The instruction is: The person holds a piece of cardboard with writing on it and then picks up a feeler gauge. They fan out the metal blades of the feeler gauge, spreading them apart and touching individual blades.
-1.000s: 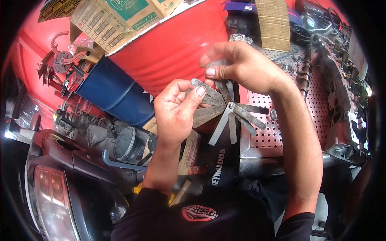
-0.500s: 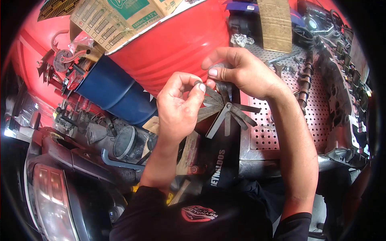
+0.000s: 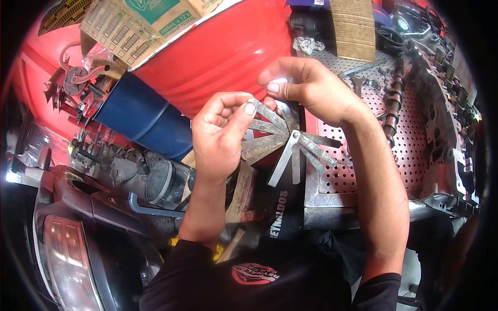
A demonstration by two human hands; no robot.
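Behind, far left: big red steel drum (image 3: 223,57), blue drum (image 3: 140,116) lower left. Right: red perforated metal bench (image 3: 363,160) carrying engine parts. At centre, held above the bench edge: fanned-out grey steel feeler gauge (image 3: 290,142). Blades spread, one being singled out; none yet applied anywhere. Right hand (image 3: 311,88) pinching upper blades; left hand (image 3: 220,137) gripping one blade tip.

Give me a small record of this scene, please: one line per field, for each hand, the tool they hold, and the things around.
tool: feeler gauge set, blades fanned out from one pivot
left hand: thumb and fingers pinch one blade on the left of the fan
right hand: grips the upper blades from above
below the tool: perforated red tray
right side: camshaft lies on the tray; engine cylinder head beside it
upper left: red drum, blue drum, cardboard box
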